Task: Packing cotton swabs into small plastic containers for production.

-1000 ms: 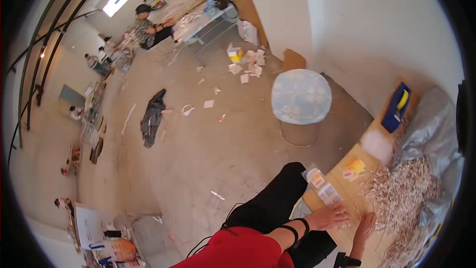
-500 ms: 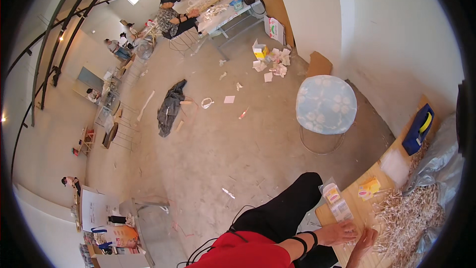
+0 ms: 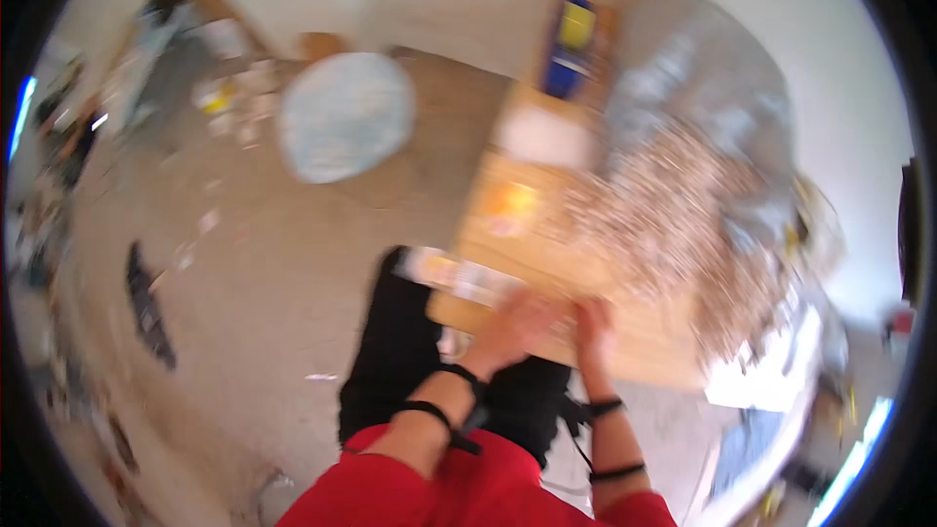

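My left hand [image 3: 522, 327] is over the near edge of the wooden table [image 3: 634, 346], beside a clear plastic packet with a yellow and white label [image 3: 454, 275]. Close by on its right, my right hand [image 3: 593, 337] is above the same tabletop. Motion smears the fingers of both hands, so what they hold cannot be made out. Beyond them spreads a big heap of thin, light sticks that look like cotton swabs [image 3: 664, 215]. A yellow and white card or small box [image 3: 509, 203] lies left of the heap.
At the table's far end are a blue tape dispenser with a yellow roll [image 3: 568, 44] and a white stack [image 3: 547, 135]. Grey plastic sheeting [image 3: 703, 68] backs the heap. A stool with a pale blue seat [image 3: 346, 117] stands left of the table; scattered litter [image 3: 239, 102] lies past it.
My view has swung to the right, bringing the table and both hands toward the middle. The picture is now blurred. My hands stay close together at the table's near edge.
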The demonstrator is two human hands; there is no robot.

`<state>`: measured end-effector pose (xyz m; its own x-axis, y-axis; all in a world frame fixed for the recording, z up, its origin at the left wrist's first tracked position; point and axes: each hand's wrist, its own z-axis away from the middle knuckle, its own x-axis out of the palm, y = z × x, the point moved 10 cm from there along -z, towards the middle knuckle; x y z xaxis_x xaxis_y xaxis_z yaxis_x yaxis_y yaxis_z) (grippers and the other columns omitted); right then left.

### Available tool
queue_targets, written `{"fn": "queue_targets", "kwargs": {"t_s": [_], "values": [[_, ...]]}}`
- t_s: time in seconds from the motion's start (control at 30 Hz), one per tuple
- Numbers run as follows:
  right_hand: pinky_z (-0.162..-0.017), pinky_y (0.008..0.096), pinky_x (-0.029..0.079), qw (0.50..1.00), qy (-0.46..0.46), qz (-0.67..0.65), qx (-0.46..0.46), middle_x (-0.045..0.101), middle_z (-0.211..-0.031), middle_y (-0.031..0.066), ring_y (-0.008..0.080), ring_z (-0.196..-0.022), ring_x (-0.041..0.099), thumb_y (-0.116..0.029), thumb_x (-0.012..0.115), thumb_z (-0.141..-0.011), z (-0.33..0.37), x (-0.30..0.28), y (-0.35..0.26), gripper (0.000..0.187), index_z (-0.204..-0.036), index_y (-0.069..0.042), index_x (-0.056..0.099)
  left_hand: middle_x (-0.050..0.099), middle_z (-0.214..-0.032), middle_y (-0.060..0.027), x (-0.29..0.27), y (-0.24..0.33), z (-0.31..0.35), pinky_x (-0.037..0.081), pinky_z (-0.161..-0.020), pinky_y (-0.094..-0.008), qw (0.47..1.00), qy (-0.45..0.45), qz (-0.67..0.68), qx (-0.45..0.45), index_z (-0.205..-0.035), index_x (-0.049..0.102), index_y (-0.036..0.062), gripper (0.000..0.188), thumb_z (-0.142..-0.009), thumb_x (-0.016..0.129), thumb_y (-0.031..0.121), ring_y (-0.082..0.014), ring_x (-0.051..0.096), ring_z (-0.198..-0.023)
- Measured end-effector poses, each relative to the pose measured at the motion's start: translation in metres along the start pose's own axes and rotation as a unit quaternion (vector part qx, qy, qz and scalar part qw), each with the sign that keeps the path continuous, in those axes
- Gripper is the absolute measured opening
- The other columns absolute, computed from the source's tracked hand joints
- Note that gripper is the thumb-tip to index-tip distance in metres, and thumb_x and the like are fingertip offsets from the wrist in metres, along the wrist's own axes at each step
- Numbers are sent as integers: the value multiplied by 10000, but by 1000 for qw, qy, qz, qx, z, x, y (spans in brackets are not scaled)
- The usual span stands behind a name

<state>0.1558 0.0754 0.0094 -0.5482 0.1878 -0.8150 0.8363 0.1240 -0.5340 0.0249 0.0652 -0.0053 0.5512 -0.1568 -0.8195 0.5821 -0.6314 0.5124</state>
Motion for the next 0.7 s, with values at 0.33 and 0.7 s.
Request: {"fn": "queue_targets", "kwargs": {"t_s": [0.33,0.7], "values": [[-696,416,524,997,62,-12,42,619,-902,92,311,-875,620,-19,681,-809,2,-43,15,136,-921,-97,685,514,-1417,-2,-1,34,-24,272,-1160,-481,997,-37,-61,33,-1358,569,136,479,-899,623,262,-238,413,-1338],[-601,461,464,966,-42,106,232,620,-735,110,290,-671,598,-288,563,-945,-61,38,84,253,-833,-72,630,549,-1368,-143,1,-5,-8,322,-1145,-530,998,-1,61,-26,-1332,532,81,472,-872,602,157,-339,477,-1321]]}}
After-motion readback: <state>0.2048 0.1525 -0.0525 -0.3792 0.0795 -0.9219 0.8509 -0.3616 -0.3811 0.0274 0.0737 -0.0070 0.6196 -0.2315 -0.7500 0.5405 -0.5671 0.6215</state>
